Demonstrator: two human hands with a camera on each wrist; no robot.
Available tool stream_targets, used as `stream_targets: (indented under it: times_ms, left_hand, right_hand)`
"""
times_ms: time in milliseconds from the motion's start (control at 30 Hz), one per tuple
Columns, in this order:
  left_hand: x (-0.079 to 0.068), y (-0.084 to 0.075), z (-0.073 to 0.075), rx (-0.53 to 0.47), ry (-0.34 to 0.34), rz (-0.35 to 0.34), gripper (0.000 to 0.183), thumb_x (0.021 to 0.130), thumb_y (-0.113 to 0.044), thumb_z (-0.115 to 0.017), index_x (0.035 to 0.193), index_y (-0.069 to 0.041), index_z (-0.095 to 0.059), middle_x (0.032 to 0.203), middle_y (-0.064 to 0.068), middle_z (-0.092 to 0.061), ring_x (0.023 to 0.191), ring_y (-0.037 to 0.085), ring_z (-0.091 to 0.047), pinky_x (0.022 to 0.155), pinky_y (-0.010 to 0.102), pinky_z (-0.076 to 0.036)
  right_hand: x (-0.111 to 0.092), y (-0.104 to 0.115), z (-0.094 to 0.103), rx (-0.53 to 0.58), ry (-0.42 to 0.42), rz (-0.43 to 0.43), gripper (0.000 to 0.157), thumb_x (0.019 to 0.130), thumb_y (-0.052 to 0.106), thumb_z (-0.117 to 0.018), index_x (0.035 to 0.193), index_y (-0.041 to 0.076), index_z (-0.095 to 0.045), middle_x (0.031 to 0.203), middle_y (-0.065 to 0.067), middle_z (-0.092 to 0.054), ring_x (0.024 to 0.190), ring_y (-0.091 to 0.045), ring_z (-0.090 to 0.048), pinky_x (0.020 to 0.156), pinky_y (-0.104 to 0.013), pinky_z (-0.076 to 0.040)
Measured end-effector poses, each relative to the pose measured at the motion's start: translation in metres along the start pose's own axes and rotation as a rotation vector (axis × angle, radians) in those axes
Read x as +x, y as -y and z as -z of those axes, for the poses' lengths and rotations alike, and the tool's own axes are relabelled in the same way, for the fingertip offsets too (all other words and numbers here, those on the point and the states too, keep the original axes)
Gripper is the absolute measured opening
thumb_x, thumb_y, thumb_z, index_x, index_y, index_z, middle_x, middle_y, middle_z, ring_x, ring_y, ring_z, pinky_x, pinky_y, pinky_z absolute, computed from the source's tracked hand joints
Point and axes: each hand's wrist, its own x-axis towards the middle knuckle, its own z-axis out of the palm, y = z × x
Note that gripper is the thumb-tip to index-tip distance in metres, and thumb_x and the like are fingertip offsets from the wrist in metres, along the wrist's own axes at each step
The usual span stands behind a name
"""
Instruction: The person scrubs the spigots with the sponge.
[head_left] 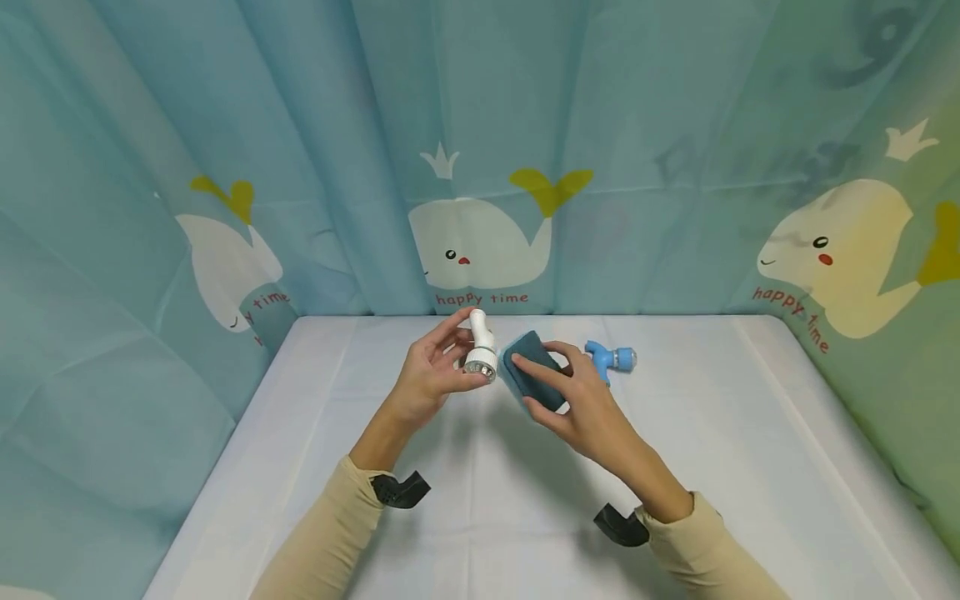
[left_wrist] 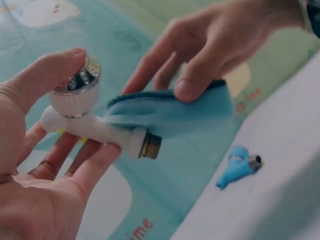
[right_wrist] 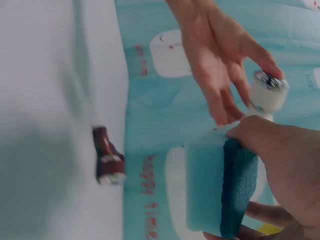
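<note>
My left hand (head_left: 431, 371) holds a white faucet (left_wrist: 95, 125) above the table, thumb on its silver-topped knob and fingers along its body. A brass threaded end (left_wrist: 150, 146) sticks out past the fingers. Beside it, my right hand (head_left: 588, 400) grips a sponge (right_wrist: 205, 185), light blue with a darker blue scouring layer, between thumb and fingers. In the left wrist view the sponge's edge overlaps the white faucet's pipe. A blue faucet (head_left: 611, 358) lies on the table just beyond the right hand.
The white-covered table (head_left: 697, 433) ends at a blue-green curtain (head_left: 322, 167) printed with whales. A dark red-brown faucet (right_wrist: 106, 156) lies near the table's far edge in the right wrist view. Black wrist mounts (head_left: 401, 490) sit at both sleeve cuffs.
</note>
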Motion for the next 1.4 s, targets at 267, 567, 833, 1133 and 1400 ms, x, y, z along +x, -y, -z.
stream_targets:
  times_ms: [267,567,833,1133,1400]
  left_hand:
    - [0.002,-0.005,0.000,0.017,-0.054,-0.030,0.090,0.081,0.015,-0.073,0.159,-0.003,-0.034,0.123,0.014,-0.054,0.109,0.022,-0.060,0.068,0.025,-0.051]
    - [0.001,0.001,-0.008,0.092,-0.212,0.012,0.081,0.084,0.012,-0.071,0.156,-0.006,-0.040,0.115,0.008,-0.058,0.098,0.014,-0.063,0.070,0.021,-0.054]
    - [0.001,0.007,-0.014,0.130,-0.308,0.006,0.078,0.084,0.013,-0.073,0.154,-0.006,-0.043,0.111,0.008,-0.061,0.088,0.011,-0.065,0.062,0.022,-0.047]
    - [0.001,0.003,-0.012,0.073,-0.161,-0.012,0.084,0.080,0.014,-0.074,0.156,-0.007,-0.042,0.117,0.010,-0.060,0.105,0.018,-0.063,0.077,0.024,-0.056]
    - [-0.005,0.000,-0.010,0.078,0.068,0.012,0.092,0.075,0.014,-0.083,0.155,-0.002,-0.041,0.121,0.014,-0.055,0.113,0.023,-0.060,0.089,0.031,-0.059]
  right_hand:
    - [0.012,0.004,0.003,-0.097,0.001,0.054,0.053,0.088,0.017,-0.081,0.139,0.022,-0.067,0.140,-0.029,-0.049,0.104,-0.039,-0.059,0.078,-0.048,-0.057]
    - [0.009,0.000,-0.003,-0.152,-0.026,0.055,0.053,0.084,0.015,-0.085,0.135,0.020,-0.070,0.138,-0.031,-0.051,0.109,-0.046,-0.055,0.076,-0.052,-0.055]
    - [0.001,0.000,-0.007,-0.310,0.013,0.046,0.052,0.080,0.013,-0.089,0.128,0.025,-0.075,0.137,-0.026,-0.053,0.093,-0.040,-0.051,0.060,-0.044,-0.055]
    - [0.004,-0.010,0.003,-0.087,0.027,0.048,0.052,0.089,0.014,-0.080,0.139,0.018,-0.067,0.139,-0.031,-0.050,0.113,-0.045,-0.056,0.081,-0.054,-0.056]
    - [0.013,-0.013,0.014,0.285,-0.009,-0.079,0.058,0.092,0.011,-0.078,0.147,0.019,-0.059,0.146,-0.012,-0.052,0.125,-0.030,-0.058,0.087,-0.047,-0.059]
